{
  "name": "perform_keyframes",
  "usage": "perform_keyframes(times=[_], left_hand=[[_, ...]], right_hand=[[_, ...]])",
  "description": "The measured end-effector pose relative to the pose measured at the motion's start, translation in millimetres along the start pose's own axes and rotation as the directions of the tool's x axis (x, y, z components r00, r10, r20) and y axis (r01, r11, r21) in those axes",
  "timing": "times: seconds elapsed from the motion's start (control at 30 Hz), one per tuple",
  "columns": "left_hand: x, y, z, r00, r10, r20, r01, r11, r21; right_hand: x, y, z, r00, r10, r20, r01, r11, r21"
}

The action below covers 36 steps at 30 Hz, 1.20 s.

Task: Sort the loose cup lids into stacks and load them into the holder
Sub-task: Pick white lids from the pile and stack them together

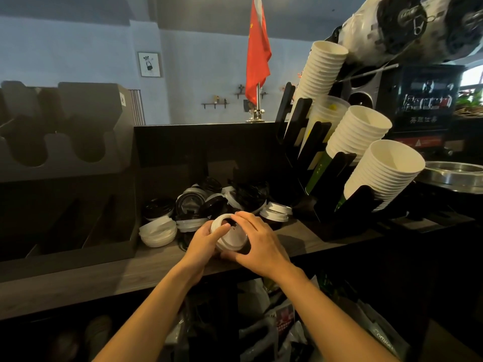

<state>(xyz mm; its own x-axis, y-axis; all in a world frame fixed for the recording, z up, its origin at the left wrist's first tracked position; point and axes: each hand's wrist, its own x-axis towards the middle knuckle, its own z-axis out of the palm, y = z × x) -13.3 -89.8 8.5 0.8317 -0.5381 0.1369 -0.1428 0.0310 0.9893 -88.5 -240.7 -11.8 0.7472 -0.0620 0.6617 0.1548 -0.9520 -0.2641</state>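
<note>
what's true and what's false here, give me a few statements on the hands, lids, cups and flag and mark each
1. The left hand and right hand both hold a stack of white lids. True.
2. The lid pile behind the hands is all white. False: black and white lids are mixed.
3. White cup stacks lean in a black rack on the right. True.
4. The flag is blue. False: it is red.

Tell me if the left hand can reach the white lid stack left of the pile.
Probably, once freed: the left hand and right hand grip the held lids. Nothing stands between it and the white lid stack.
</note>
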Motion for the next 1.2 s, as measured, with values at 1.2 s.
perform_keyframes(times=[1.2], left_hand=[[-26,-8,-145,0.835,-0.029,-0.55,0.006,0.999,-0.044]], right_hand=[[85,-107,97,0.961,-0.061,0.271,0.108,0.981,-0.161]])
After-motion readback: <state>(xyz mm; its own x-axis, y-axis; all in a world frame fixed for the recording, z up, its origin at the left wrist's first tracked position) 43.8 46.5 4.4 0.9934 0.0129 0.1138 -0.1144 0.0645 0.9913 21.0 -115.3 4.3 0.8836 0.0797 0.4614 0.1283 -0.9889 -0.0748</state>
